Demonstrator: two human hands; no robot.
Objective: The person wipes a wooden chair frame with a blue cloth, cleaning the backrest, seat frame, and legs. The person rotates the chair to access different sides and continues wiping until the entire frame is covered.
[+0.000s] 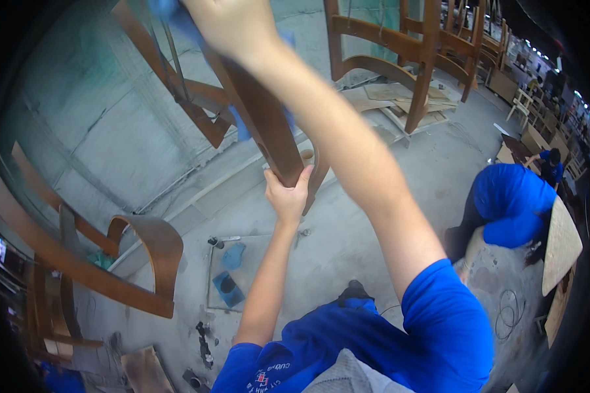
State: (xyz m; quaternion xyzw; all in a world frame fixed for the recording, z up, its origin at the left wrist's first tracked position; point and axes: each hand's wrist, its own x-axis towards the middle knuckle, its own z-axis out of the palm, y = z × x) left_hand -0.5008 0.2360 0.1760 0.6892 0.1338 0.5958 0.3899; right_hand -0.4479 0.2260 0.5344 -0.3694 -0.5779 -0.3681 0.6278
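Observation:
In front of me hangs a brown wooden furniture frame [259, 114], tilted, with its lower end toward me. My left hand [286, 196] is closed around the bottom end of one of its legs, the thumb on the right side. My right arm reaches up and across to the upper part of the same leg. There my right hand [233, 29], blurred and partly cut off by the top edge, is closed on a blue cloth [167, 9] against the wood. More blue material [241, 124] shows behind the leg.
Other brown frames hang at the upper right [380, 42] and left [78, 255]. Boards [406, 98] lie low behind. Blue scraps [228, 288] are on the floor. A co-worker in blue [511, 200] bends over at the right, near a cable [508, 314] and a cone-shaped hat [560, 245].

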